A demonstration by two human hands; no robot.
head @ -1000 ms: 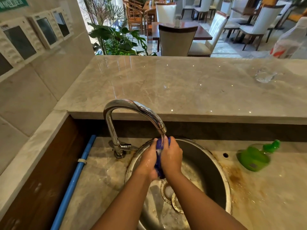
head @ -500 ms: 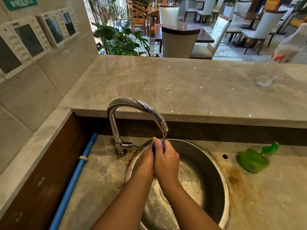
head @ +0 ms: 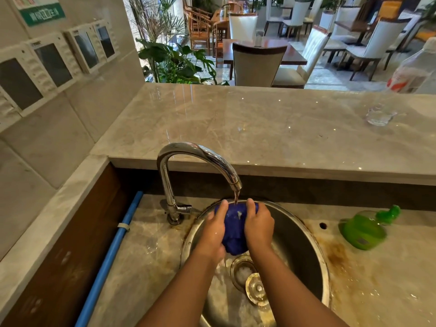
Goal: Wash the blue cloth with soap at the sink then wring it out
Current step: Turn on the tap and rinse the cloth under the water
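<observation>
Grey tiled wall on the left carries white panels. Beyond the marble bench, leafy plants, white chairs and dark tables fill a daylit dining room.

I see a glass at the right of the counter, a blue pipe lower left, plants and chairs up top.

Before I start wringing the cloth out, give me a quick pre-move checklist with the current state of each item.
1. Both hands on cloth: ok. Left hand and right hand clasp the blue cloth from either side.
2. Cloth over the sink bowl: ok.
3. Water running from faucet onto cloth: ok, so turn it off before wringing.
4. Soap rinsed out: cannot tell.
5. Drain open: ok. The strainer plug lies beside the drain.
6. Green soap bottle clear of hands: ok, lying on the counter to the right.
</observation>
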